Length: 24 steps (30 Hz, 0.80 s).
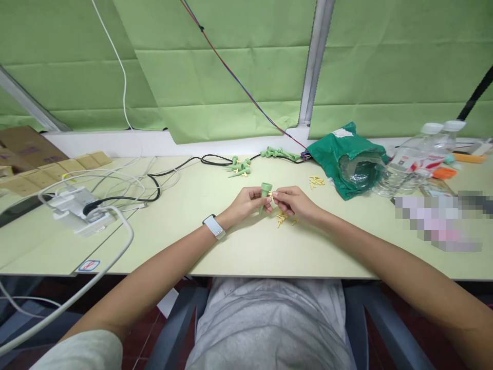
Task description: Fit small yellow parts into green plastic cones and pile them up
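Upright between the fingers of my left hand [252,200] is a green watering spike [266,188], its wide cup end at the top. My right hand [290,199] pinches a small yellow valve piece [270,195] against the spike's side; how far it sits in is hidden by the fingertips. Just below my right hand lies a small pile of yellow valve pieces [282,219]. Farther back on the table are several green spikes with yellow pieces on them [241,167], and more green spikes [279,152] beside a black cable. Another yellow pile [316,182] lies to the right.
A torn green plastic bag [331,159] stands at the back right, with clear plastic bottles [408,159] beside it. At left, a white power strip [79,210] sits among tangled cables. A cardboard box [29,146] is at the far left. The table's front edge [269,276] runs before my lap.
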### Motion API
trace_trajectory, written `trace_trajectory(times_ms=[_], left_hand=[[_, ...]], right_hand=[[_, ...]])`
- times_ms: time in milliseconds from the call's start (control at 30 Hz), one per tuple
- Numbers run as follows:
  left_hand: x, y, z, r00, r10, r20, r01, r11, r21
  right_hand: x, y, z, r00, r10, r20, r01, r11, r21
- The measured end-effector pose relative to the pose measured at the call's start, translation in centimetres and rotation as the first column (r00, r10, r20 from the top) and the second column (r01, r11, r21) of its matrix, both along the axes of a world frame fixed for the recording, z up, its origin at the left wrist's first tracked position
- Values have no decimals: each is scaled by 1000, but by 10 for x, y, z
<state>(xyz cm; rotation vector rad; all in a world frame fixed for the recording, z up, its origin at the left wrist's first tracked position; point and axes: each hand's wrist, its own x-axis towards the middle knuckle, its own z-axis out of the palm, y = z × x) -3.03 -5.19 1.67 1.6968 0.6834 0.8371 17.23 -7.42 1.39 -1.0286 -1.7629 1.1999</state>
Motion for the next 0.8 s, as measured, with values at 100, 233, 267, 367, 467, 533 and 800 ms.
trace_trajectory(times_ms=[100,233,267,367,467,533,800], left_hand=[[-1,1,-1,1000,-7,-15,7,1000,-3],[-2,3,-4,1000,-7,-21,6,999,-44],[-2,3,-4,1000,-4,-20,4,999,-46],[-1,2,-2,1000,2,-18,-2,1000,-21],[-1,1,-1,1000,-8,-12,8,1000,11],[-1,2,-1,1000,-14,-7,14,1000,26],[-4,1,0,999,-4,-52,5,1000,24]], right_hand=[[0,-2,0,999,-34,23,34,999,30],[3,-8,0,955,-218,201,103,880,463],[4,-8,0,954,-216,207,94,874,477],[1,-5,-3,987,-119,104,86,956,280],[-3,0,-6,997,-40,-70,42,999,23],[-5,0,-6,992,-23,-128,16,998,-55],[2,-6,-3,954,-178,240,44,879,475]])
